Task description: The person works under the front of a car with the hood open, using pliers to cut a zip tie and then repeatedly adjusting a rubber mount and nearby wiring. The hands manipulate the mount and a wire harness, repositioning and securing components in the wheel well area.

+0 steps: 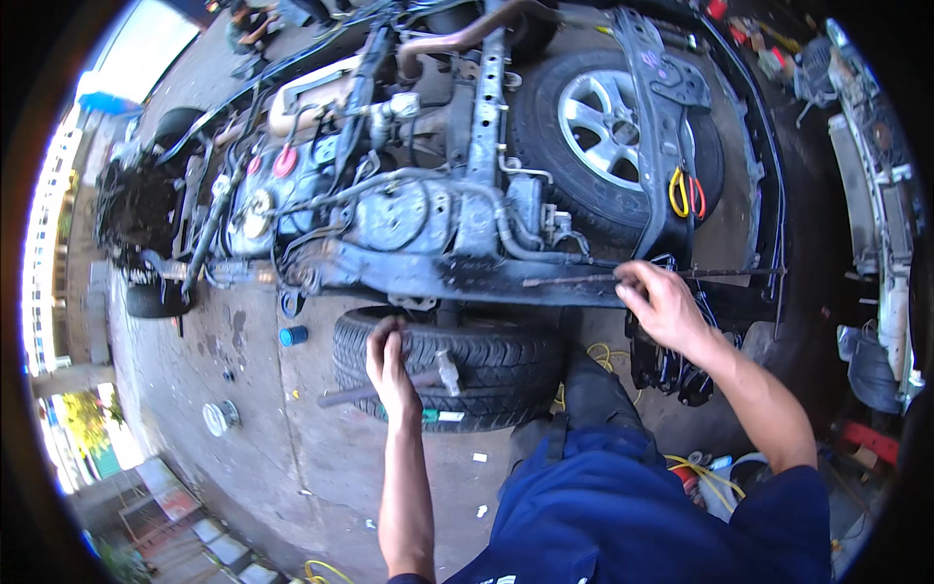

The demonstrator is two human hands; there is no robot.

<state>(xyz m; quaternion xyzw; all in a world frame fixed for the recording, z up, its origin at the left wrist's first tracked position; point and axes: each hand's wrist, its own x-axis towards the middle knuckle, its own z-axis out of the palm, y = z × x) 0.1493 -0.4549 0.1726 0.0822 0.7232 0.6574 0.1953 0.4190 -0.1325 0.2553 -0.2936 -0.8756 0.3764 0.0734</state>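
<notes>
Across the near rail of the bare frame runs a thin, rusty rod, and the right hand appears to have hold of it, fingers curled in, with the rod coming out on both sides. To judge from how things lie, the work is partway: the frame carries no body, while the tank remains within it and a spoked wheel lies to the right of that, under a cross member. Whether the rod is joined to anything or free does not show, so that step cannot be called done. The rod's left end lies over the rail, between the two hands; its other end runs well past the right hand. The left hand is well apart from the rod, over a tyre on the near side of the frame, its fingers loosely bent. A hammer is right by it: the handle passes behind that hand and juts out to the left, and the head shows to the right against the tread. Whether the hand grips the handle or merely covers it cannot be told. Cutters with one yellow and one red grip hang by the cross member, beyond the right hand and apart from it.
</notes>
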